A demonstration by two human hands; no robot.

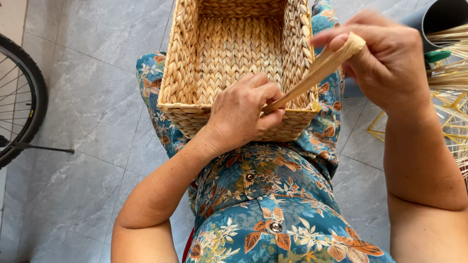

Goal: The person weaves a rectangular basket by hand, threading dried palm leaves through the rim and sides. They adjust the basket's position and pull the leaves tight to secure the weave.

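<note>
Head view, read from left to right. At the far left edge, part of a bicycle wheel (19, 97) with black tyre and thin spokes stands on the grey tiled floor (87, 107). At centre, a rectangular woven basket (185, 73) of pale plaited fibre rests on the lap of the person, on a blue dress (273, 195) printed with orange leaves and closed by round buttons. The left hand (246, 114) lies on the near rim of the basket, its fingers curled and closed around the lower end of a fibre strand (317, 70), pressing it against the rim. The strand, a flat tan strip, runs obliquely up and to the right from the rim to the right hand (385, 58), which is raised above the right near corner of the basket and pinches the folded upper end between thumb and fingers. The two hands are apart, joined only by the taut strand. At the far right, a dark grey tube (438, 19) holds a sheaf of loose pale fibres (451, 73), and a yellow wire frame (448, 119) lies on the floor beside it.
</note>
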